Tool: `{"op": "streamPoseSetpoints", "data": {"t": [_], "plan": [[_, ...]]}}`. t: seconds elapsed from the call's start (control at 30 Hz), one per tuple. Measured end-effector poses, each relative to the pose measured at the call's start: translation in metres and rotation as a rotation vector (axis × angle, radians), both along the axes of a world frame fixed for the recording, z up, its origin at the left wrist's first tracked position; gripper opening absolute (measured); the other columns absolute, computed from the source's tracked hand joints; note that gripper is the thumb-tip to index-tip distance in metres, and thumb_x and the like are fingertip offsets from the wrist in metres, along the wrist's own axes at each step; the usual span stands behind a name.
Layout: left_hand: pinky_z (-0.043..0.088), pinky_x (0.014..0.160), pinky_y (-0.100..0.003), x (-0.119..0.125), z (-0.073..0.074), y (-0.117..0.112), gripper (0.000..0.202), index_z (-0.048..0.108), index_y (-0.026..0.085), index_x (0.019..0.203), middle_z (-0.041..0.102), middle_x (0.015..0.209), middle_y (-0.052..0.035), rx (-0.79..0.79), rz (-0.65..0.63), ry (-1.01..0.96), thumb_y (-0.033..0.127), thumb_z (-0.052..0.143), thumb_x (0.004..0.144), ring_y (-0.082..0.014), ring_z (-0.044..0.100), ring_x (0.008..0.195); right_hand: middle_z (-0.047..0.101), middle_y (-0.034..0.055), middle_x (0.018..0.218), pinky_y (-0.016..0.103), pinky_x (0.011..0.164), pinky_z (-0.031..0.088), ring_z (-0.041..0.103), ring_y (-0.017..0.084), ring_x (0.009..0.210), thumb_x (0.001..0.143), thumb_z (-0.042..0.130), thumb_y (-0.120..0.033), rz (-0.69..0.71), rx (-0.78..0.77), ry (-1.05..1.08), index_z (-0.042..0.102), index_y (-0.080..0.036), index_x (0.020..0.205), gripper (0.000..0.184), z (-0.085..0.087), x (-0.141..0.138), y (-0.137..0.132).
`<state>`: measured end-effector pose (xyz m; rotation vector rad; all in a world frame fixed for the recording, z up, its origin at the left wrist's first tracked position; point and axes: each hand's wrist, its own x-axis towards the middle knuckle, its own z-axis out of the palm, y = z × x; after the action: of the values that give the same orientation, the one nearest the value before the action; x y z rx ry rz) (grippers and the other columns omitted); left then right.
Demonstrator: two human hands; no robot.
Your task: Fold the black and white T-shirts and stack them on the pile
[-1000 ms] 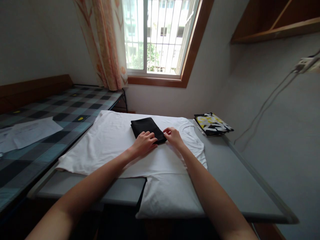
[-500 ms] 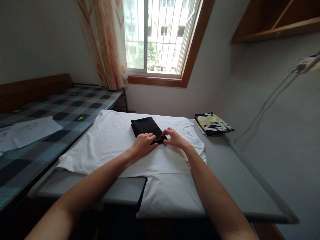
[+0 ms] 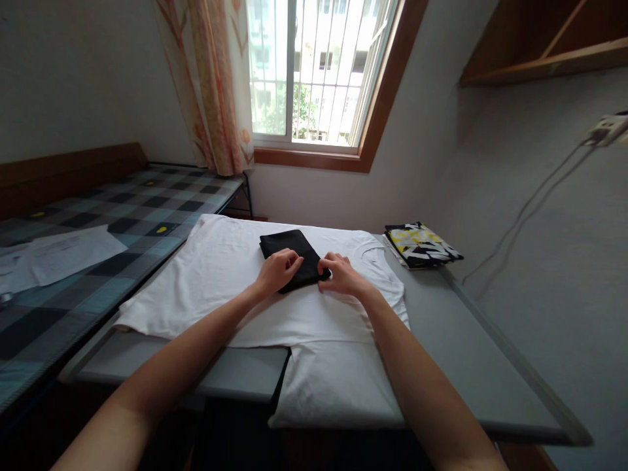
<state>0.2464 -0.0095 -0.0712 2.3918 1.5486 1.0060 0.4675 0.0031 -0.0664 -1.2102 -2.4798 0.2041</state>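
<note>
In the head view, the black folded item (image 3: 307, 260) lies flat on the white T-shirt (image 3: 220, 275), around the middle of its width, and the shirt is spread over the desk (image 3: 451, 347). The item sits on the far side of both hands, between them and the window wall, and its long axis seems to run from far left to near right, so the near right corner points towards the right hand (image 3: 341, 276). That hand is the nearer to this corner: its thumb and forefinger arch round it, but I cannot tell whether they pinch the fabric. The left hand (image 3: 277, 270) is over the near left part, fingers curled loosely and covering that edge; whether it grips or merely rests there cannot be told. Well apart, at the far right of the desk, lies a patterned folded cloth (image 3: 422, 245).
</note>
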Motion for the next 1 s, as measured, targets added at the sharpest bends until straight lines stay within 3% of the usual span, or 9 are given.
{"op": "streamPoseSetpoints", "data": {"t": [0.13,0.23,0.33,0.47,0.63,0.87,1.0], "plan": [[0.042,0.094,-0.039,-0.035,-0.008,0.027,0.024,0.068,0.021,0.102,0.064,0.113,-0.0088,0.043,0.205,0.017,0.031,0.049,0.091,-0.0247,0.056,0.111,0.055,0.0043,0.099,0.038,0.092,0.034,0.047,0.023,0.096,0.068,0.068,-0.018,0.032,0.051,-0.01,0.064,-0.025,0.093,0.027,-0.003,-0.008,-0.003],[0.04,0.099,-0.045,-0.061,-0.018,0.046,0.033,0.066,0.022,0.114,0.056,0.13,-0.0116,-0.091,0.296,0.042,0.039,0.049,0.091,-0.0284,0.05,0.123,0.055,0.0041,0.1,0.038,0.093,0.033,0.046,0.023,0.096,0.07,0.065,-0.015,0.086,0.081,-0.013,0.064,-0.026,0.095,0.028,-0.003,-0.018,-0.008],[0.038,0.101,-0.045,-0.076,-0.024,0.057,0.037,0.064,0.025,0.12,0.057,0.133,-0.0098,-0.173,0.29,0.05,0.042,0.047,0.092,-0.0279,0.049,0.126,0.055,0.0043,0.1,0.037,0.093,0.033,0.046,0.022,0.097,0.073,0.064,-0.015,0.126,0.107,-0.018,0.065,-0.026,0.095,0.025,-0.002,-0.027,-0.013],[0.033,0.105,-0.043,-0.08,-0.023,0.061,0.035,0.063,0.028,0.12,0.066,0.122,-0.0037,-0.223,0.251,0.013,0.041,0.049,0.09,-0.0256,0.057,0.117,0.055,0.0052,0.103,0.036,0.093,0.032,0.046,0.022,0.099,0.075,0.065,-0.018,0.168,0.166,-0.031,0.064,-0.024,0.103,0.029,-0.002,-0.036,-0.019],[0.037,0.102,-0.041,-0.081,-0.02,0.061,0.034,0.067,0.027,0.114,0.068,0.119,-0.0034,-0.246,0.241,-0.087,0.042,0.055,0.086,-0.0257,0.06,0.112,0.058,0.0073,0.11,0.038,0.093,0.031,0.046,0.024,0.102,0.079,0.063,-0.018,0.204,0.274,-0.099,0.063,-0.024,0.114,0.036,-0.004,-0.045,-0.021],[0.049,0.079,-0.031,-0.087,-0.023,0.068,0.026,0.069,0.018,0.09,0.071,0.093,-0.0054,-0.21,0.282,-0.311,0.037,0.057,0.076,-0.02,0.063,0.084,0.063,0.007,0.103,0.04,0.092,0.027,0.047,0.023,0.099,0.087,0.054,-0.017,0.219,0.343,-0.14,0.067,-0.024,0.103,0.022,-0.007,-0.047,-0.018],[0.048,0.065,-0.027,-0.089,-0.018,0.063,0.02,0.065,0.017,0.077,0.066,0.077,-0.0025,-0.281,0.183,-0.339,0.033,0.062,0.065,-0.0161,0.059,0.069,0.063,0.0072,0.108,0.041,0.095,0.024,0.046,0.024,0.104,0.083,0.054,-0.01,0.073,0.344,-0.041,0.069,-0.025,0.103,0.029,-0.002,-0.024,-0.005]]}}
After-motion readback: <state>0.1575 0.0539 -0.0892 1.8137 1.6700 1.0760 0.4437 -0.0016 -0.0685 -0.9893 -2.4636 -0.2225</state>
